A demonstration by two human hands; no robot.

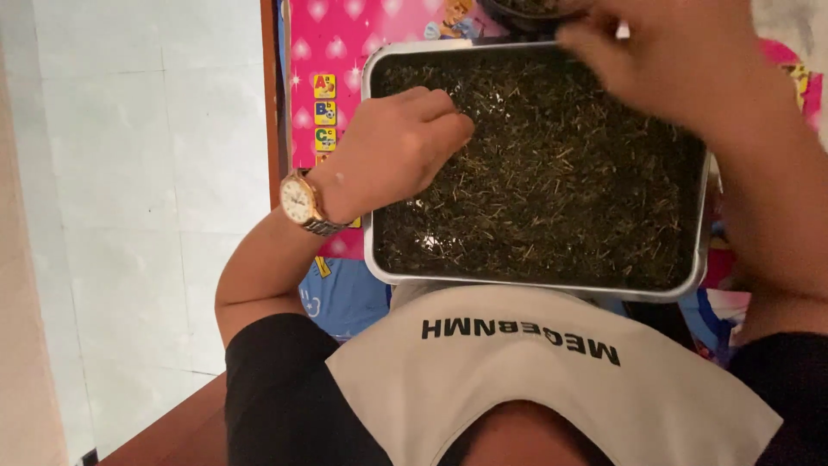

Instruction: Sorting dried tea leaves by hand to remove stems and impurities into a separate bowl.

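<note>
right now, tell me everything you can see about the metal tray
The metal tray is a shiny rectangular pan with rounded corners and a rolled rim, lying flat on a pink patterned mat. Dark dried leaves with pale stems fill it. The left hand rests in the leaves; the blurred right hand hovers at the far edge.

The left hand, fingers curled, rests on dark dried leaves filling a metal tray, while the right hand hovers blurred above its far edge.

Black short sleeves, white-dialled wristwatch — metal band
</note>
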